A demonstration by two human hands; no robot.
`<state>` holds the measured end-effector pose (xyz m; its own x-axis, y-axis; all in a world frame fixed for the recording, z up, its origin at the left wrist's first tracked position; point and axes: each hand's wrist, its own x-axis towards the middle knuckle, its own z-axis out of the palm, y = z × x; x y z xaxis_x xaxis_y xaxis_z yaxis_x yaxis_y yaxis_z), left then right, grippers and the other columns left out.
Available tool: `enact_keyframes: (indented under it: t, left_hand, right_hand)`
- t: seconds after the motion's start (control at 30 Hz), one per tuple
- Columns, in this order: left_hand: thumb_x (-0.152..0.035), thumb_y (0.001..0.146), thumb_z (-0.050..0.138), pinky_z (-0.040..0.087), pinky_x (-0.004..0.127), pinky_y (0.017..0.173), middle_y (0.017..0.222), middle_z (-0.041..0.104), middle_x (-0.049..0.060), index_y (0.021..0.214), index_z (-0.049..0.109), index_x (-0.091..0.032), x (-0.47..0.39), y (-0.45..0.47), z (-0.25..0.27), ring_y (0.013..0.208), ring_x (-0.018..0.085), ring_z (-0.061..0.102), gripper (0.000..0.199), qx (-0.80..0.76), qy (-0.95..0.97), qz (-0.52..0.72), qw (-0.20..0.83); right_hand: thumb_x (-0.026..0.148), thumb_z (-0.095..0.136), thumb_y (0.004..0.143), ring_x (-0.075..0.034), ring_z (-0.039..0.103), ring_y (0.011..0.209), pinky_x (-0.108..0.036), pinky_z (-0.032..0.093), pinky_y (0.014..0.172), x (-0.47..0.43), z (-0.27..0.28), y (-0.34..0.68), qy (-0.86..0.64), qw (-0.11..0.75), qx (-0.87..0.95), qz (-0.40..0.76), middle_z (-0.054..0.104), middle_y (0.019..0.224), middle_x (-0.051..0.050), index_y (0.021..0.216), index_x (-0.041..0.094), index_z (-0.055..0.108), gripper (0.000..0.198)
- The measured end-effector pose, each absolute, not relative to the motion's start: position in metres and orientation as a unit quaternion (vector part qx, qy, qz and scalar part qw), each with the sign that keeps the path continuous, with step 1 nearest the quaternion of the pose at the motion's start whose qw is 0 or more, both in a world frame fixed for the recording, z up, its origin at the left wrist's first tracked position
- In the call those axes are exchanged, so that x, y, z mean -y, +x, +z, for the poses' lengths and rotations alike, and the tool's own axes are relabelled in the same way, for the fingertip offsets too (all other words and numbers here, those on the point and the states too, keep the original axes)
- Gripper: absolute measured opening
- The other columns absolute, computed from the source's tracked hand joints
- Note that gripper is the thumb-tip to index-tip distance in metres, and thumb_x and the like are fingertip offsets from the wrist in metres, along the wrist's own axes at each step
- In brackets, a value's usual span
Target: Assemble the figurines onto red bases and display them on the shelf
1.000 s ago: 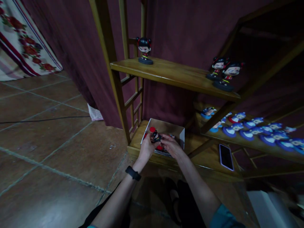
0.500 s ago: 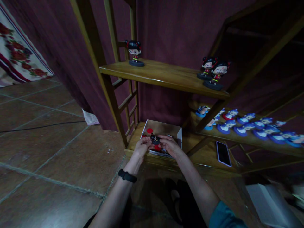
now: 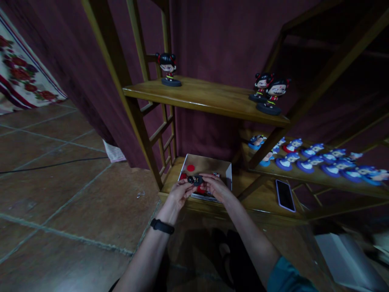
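Note:
Between my two hands is a small black-haired figurine [image 3: 194, 179] on a dark round base, tipped onto its side with the head toward the left. My left hand [image 3: 181, 191] grips it at the head end. Fingers of my right hand [image 3: 214, 186] close on the base end. Both hands are over the front of an open white cardboard box [image 3: 225, 168] on the low shelf. Inside the box lie a red disc [image 3: 190, 168] and other small red pieces, partly covered by my hands.
On the upper wooden shelf [image 3: 209, 95] stand a similar figurine [image 3: 169, 69] at left and two more at right. Several blue-and-white figurines [image 3: 308, 164] fill the shelf to the right. A phone [image 3: 285, 196] lies on the low shelf. A pale box [image 3: 346, 259] sits lower right.
The figurine in my hands has turned from nearly upright onto its side, its head swinging to the left. The view has shifted slightly.

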<state>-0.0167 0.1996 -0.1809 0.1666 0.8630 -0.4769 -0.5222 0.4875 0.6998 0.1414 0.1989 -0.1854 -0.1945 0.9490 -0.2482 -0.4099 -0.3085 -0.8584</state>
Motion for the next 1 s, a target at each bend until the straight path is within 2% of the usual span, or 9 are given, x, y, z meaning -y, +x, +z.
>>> enact_keyframes:
  t: [0.17,0.4,0.67,0.8,1.0]
  left_hand:
    - [0.0,0.067,0.062,0.055,0.019,0.057,0.061,0.064,0.004,0.072,0.057,-0.009,-0.202,-0.017,-0.183,0.053,0.011,0.063,0.011,-0.441,0.166,0.504,0.724]
    - [0.0,0.065,0.063,0.055,0.021,0.058,0.061,0.065,0.005,0.072,0.055,-0.009,-0.199,-0.013,-0.185,0.057,0.014,0.065,0.014,-0.451,0.173,0.515,0.708]
    - [-0.008,0.071,0.062,0.055,0.025,0.063,0.069,0.067,0.01,0.083,0.058,-0.009,-0.197,-0.016,-0.179,0.065,0.016,0.066,0.013,-0.432,0.198,0.456,0.752]
    - [-0.014,0.074,0.06,0.052,0.02,0.055,0.065,0.066,0.008,0.084,0.06,-0.01,-0.198,-0.017,-0.177,0.059,0.013,0.064,0.011,-0.445,0.207,0.454,0.744]
    - [-0.018,0.071,0.065,0.045,0.014,0.042,0.058,0.063,0.004,0.083,0.063,-0.01,-0.199,-0.017,-0.175,0.047,0.009,0.059,0.015,-0.465,0.228,0.436,0.736]
  right_hand:
    - [0.024,0.068,0.065,-0.01,0.059,0.062,-0.025,0.051,0.062,-0.197,-0.187,0.135,-0.419,0.48,0.32,0.701,0.066,0.078,-0.003,0.09,0.018,0.063,0.027]
    - [0.025,0.07,0.062,-0.009,0.057,0.059,-0.022,0.048,0.058,-0.196,-0.188,0.127,-0.43,0.487,0.326,0.687,0.064,0.07,-0.002,0.083,0.016,0.064,0.024]
    - [0.021,0.067,0.059,-0.009,0.054,0.05,-0.022,0.047,0.051,-0.199,-0.184,0.133,-0.45,0.503,0.305,0.673,0.062,0.056,0.0,0.076,0.013,0.064,0.019]
    - [0.021,0.06,0.062,-0.008,0.051,0.044,-0.02,0.043,0.044,-0.202,-0.187,0.139,-0.469,0.49,0.314,0.664,0.061,0.054,0.0,0.073,0.013,0.062,0.013]
    - [0.019,0.06,0.061,-0.007,0.047,0.039,-0.02,0.039,0.039,-0.204,-0.19,0.141,-0.501,0.453,0.324,0.662,0.056,0.048,0.001,0.066,0.012,0.059,0.009]
